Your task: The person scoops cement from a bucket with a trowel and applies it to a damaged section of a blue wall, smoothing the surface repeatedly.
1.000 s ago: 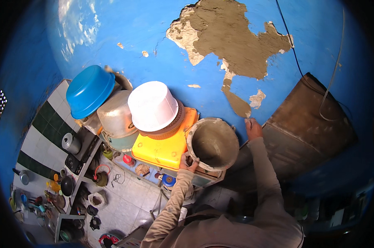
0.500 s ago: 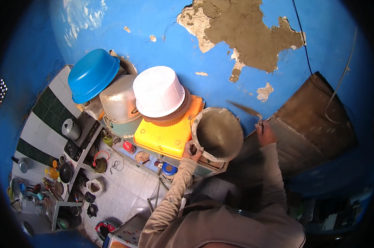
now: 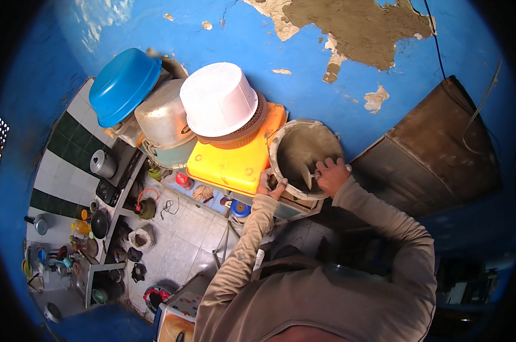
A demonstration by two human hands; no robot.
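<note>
The right hand (image 3: 332, 175) is closed around the trowel (image 3: 307, 178), covering most of its handle; only the blade shows clearly, angled down inside the bucket (image 3: 320, 135), and its tip is hard to make out against the mortar. The left hand (image 3: 269, 185) pinches the bucket's near-left rim, some fingers hidden. The bucket's underside is out of sight; it stands at the right end of the surface (image 3: 298, 205), tilted in view, just beside the yellow box (image 3: 229, 168). The mortar patch (image 3: 349, 34) on the blue wall (image 3: 303, 94) is cut off by the upper edge, and the lower right is too dark to read.

The bucket holds wet, grey-brown mortar (image 3: 295, 157), which also coats its inner wall. On the yellow box, a white basket (image 3: 218, 100) rests bottom-up over a brown basket (image 3: 235, 138). Farther left, an overturned blue basin (image 3: 124, 85) leans beside a silvery pot (image 3: 164, 111).
</note>
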